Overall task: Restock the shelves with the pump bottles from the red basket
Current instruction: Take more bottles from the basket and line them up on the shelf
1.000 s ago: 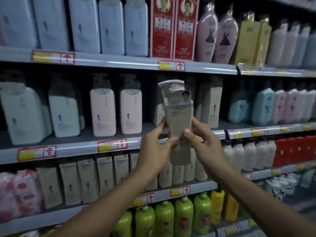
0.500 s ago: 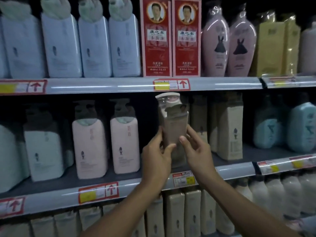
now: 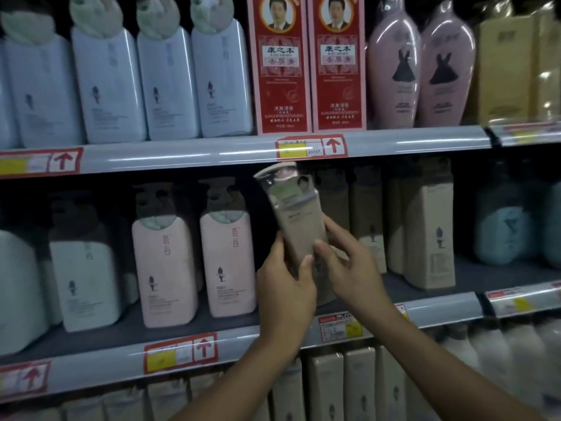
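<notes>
Beige and shrink-wrapped, the pump bottle (image 3: pixel 299 220) is held in front of the middle shelf (image 3: pixel 440 306), its pump top tilted to the left and reaching almost to the price rail of the upper shelf (image 3: pixel 394 147). Your left hand (image 3: pixel 285 287) grips the lower body from the left; your right hand (image 3: pixel 349 268) grips it from the right, fingers closed on the front face. Neither hand is free.

Compared with one second ago, the bottle has risen from the level of the lower shelves to the middle shelf, and the view has moved in closer — the bottle now sits directly before the gap between the pink bottles (image 3: pixel 226 262) on the left and the row of matching beige bottles (image 3: pixel 428 235) on the right. The tilt has also increased over the last half second.

Judged from this, the transfer is in its placement stage: the bottle has reached its matching product row but is not yet set down. Its base is hidden behind your hands, so contact with the shelf cannot be confirmed. Bring the bottle upright before pushing it in — the tilted pump top stands close to the upper shelf rail. The red basket is not in view.
</notes>
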Action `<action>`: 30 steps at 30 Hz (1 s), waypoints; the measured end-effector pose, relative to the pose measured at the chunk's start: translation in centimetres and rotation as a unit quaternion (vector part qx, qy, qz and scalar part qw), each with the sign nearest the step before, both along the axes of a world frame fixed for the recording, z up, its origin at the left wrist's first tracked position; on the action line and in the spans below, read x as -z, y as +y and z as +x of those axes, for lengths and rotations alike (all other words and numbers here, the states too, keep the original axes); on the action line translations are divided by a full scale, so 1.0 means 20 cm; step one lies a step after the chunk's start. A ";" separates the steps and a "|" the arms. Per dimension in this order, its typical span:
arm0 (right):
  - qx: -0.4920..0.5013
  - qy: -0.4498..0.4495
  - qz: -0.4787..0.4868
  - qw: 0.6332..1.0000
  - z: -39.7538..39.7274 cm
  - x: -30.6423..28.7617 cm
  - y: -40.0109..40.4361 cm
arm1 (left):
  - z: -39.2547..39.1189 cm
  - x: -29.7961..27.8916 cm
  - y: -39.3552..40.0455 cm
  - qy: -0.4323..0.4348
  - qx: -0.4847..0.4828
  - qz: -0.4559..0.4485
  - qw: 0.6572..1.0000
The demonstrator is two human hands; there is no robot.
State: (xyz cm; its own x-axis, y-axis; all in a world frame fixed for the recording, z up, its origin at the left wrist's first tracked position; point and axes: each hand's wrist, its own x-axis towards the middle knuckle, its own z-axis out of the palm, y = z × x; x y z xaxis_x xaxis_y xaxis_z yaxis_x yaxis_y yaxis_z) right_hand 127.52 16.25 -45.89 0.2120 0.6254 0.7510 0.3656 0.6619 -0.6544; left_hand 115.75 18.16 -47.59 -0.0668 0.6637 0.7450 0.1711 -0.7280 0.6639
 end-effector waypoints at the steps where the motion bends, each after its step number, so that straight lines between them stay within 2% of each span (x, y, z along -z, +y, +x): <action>1: 0.009 -0.020 -0.010 1.000 0.00 -0.03 0.01 | 0.00 -0.01 0.00 -0.004 -0.009 -0.007 1.000; 4: 0.035 -0.038 -0.036 0.998 0.01 -0.10 0.05 | -0.01 -0.06 0.03 0.017 -0.022 -0.035 0.999; 8: 0.035 0.041 -0.046 0.997 0.04 -0.07 0.06 | 0.00 -0.15 0.08 0.092 -0.004 -0.057 0.994; 11: 0.054 0.078 -0.058 0.994 0.11 -0.01 0.05 | 0.05 -0.16 0.10 0.118 -0.008 -0.046 0.992; 15: 0.071 0.048 -0.081 0.993 0.13 0.09 0.03 | 0.11 -0.11 0.08 0.096 -0.034 -0.054 0.993; 22: 0.075 0.058 -0.061 0.994 0.09 0.14 0.07 | 0.09 -0.02 0.06 0.042 -0.035 -0.051 0.997; 30: 0.083 0.059 -0.035 0.994 0.06 0.20 0.07 | 0.06 0.01 0.07 0.080 -0.027 -0.029 0.996</action>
